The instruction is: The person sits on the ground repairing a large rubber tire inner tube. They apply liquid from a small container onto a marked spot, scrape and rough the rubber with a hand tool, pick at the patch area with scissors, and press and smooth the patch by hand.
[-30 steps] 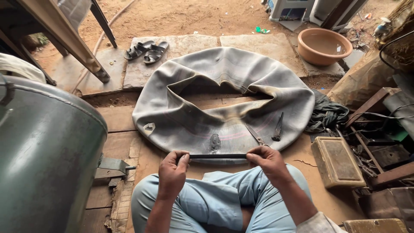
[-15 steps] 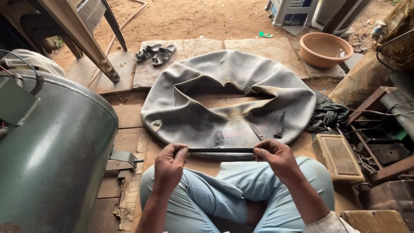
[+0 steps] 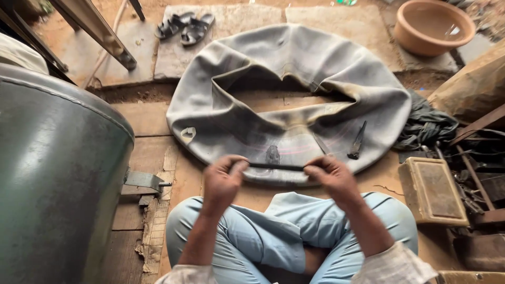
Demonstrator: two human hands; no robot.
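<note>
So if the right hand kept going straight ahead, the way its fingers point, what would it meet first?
Most likely the grey inner tube lying flat just beyond it. The right hand pinches one end of a thin dark strip, fingers aimed forward and slightly left, already over the tube's near edge. Depth is hard to judge.

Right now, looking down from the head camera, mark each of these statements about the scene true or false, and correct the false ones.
1. Both hands grip one thin dark strip, the left hand at one end and the right hand at the other. True.
2. The strip hangs slack in a loop. False: it runs straight between the hands.
3. A large grey inner tube lies flat on the ground beyond the hands. True.
4. The pair of sandals sits on the inner tube. False: they lie on a stone slab beyond it, apart.
5. The clay-coloured basin is at the far right. True.
6. A dark tool stands upright in the basin. False: it lies on the tube.
</note>
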